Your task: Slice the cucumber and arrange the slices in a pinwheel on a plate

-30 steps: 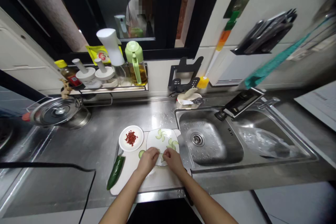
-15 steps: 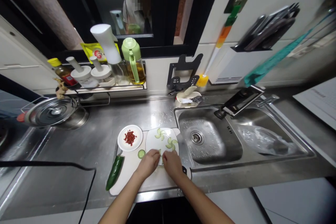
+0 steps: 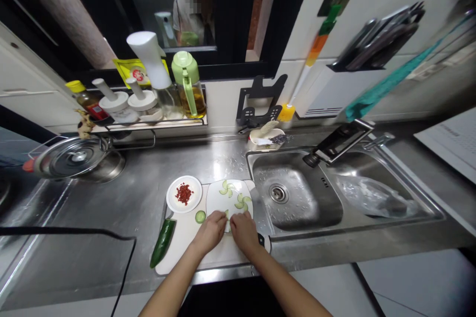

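Observation:
A white plate (image 3: 214, 198) with rounded corners rests on the light cutting board (image 3: 180, 252). Fans of thin cucumber slices (image 3: 226, 188) lie near its far edge and at its right. Over the plate's near edge, my left hand (image 3: 212, 230) is closed, with a bit of pale green slice at its fingertips. My right hand (image 3: 243, 233) is closed just beside it; whatever is in its fingers is hidden. A cut cucumber round (image 3: 200, 216) lies left of the plate. At the board's left edge is a piece of dark green cucumber (image 3: 162, 243).
A small white dish (image 3: 170, 205) of chopped red bits (image 3: 183, 193) stands behind. A black handle (image 3: 262, 240) shows by my right wrist. The sink (image 3: 305, 198) is to the right, a lidded pot (image 3: 80, 158) to the left. A black cable (image 3: 92, 231) crosses the counter.
Both hands stay almost in place at the plate's near edge, with only slight finger movement. The whole view has shifted a little; nothing else has visibly moved.

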A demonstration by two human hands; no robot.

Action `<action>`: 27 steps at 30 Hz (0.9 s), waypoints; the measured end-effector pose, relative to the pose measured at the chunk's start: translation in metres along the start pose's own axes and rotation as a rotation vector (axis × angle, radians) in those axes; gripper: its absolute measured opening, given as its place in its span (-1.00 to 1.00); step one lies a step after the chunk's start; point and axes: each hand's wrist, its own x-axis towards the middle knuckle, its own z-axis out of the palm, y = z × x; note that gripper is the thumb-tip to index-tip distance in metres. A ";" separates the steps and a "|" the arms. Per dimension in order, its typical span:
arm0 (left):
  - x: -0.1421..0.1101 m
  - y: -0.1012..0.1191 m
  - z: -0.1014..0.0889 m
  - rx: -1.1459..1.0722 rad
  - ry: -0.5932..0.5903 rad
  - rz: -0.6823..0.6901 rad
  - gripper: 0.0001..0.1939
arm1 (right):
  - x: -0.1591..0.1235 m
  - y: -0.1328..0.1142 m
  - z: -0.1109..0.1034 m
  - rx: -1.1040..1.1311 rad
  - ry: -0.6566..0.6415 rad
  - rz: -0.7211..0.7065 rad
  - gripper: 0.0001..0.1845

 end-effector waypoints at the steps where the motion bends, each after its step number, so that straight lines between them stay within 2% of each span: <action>1: 0.000 0.001 -0.001 0.006 0.000 0.004 -0.72 | -0.001 0.000 0.000 0.001 0.013 -0.009 -0.76; 7: 0.000 0.003 -0.005 0.021 0.001 0.032 -0.74 | -0.024 0.003 0.007 0.011 0.131 -0.133 -0.83; 12: -0.002 0.002 -0.002 0.025 0.010 0.032 -0.74 | -0.047 0.007 0.029 -0.020 0.268 -0.225 -0.69; 15: -0.002 0.001 -0.001 0.025 0.002 0.027 -0.74 | -0.052 0.009 0.035 -0.039 0.257 -0.241 -0.64; 21: -0.003 0.002 -0.001 0.019 -0.014 0.006 -0.72 | -0.054 0.009 0.027 -0.031 0.154 -0.223 -0.59; 27: -0.004 0.004 -0.002 0.015 -0.025 -0.006 -0.71 | -0.054 0.008 0.028 -0.014 0.150 -0.209 -0.60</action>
